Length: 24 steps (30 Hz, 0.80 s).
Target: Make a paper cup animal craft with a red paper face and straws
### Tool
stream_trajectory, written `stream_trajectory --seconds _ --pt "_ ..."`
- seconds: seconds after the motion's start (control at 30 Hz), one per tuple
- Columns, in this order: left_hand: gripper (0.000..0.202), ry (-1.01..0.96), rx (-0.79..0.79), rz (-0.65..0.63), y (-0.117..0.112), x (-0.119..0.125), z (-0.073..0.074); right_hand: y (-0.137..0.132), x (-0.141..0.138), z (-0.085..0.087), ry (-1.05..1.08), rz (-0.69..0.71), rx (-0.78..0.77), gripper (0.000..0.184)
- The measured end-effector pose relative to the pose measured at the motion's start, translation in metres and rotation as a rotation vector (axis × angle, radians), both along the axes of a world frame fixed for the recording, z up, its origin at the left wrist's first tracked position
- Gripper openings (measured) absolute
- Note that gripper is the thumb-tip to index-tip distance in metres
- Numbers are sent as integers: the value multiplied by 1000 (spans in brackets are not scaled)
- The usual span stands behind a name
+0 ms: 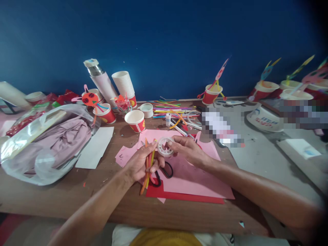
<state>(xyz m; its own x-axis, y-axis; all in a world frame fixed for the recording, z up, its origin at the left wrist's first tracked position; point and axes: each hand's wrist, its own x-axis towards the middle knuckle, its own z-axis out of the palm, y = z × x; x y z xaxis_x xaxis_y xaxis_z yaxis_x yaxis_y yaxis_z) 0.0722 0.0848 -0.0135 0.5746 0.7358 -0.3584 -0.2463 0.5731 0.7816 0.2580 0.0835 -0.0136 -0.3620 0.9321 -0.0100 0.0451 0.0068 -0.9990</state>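
Left hand (139, 163) — grip closed around a bundle of coloured straws (148, 167), their ends fanning downward. Right hand (188, 150) — narrow pinch on a white perforated plastic ring (165, 147), held just beside the straws' upper tips. Black-handled scissors (167, 169) lie beneath both hands on pink paper (197, 181) over red card (179, 196); the counter's (128, 212) near edge runs just below, a plastic bag (43, 164) lies left, and paper cups (135, 121) stand beyond
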Motion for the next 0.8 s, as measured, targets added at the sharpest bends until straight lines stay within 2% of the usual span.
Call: stream_trajectory --seconds 0.13,0.23,0.37,0.5,0.57,0.67,0.8 --pt "37 -34 -18 -3 1 -1 -1 5 -2 -9 120 18 -141 31" --pt "30 11 43 39 0 -2 1 6 -3 -14 256 89 -251 29" --pt "23 71 155 154 -1 -2 4 5 -5 -18 347 156 -389 26" --pt "25 141 274 275 -2 -1 5 4 -4 -18 311 226 -393 27" --pt "32 176 301 266 -4 -2 4 4 -4 -17 271 243 -386 28" --pt "41 227 296 167 -6 -3 5 4 -2 -17 219 255 -379 27" --pt "37 245 326 87 -8 -3 6 3 -1 -22 213 259 -391 23"
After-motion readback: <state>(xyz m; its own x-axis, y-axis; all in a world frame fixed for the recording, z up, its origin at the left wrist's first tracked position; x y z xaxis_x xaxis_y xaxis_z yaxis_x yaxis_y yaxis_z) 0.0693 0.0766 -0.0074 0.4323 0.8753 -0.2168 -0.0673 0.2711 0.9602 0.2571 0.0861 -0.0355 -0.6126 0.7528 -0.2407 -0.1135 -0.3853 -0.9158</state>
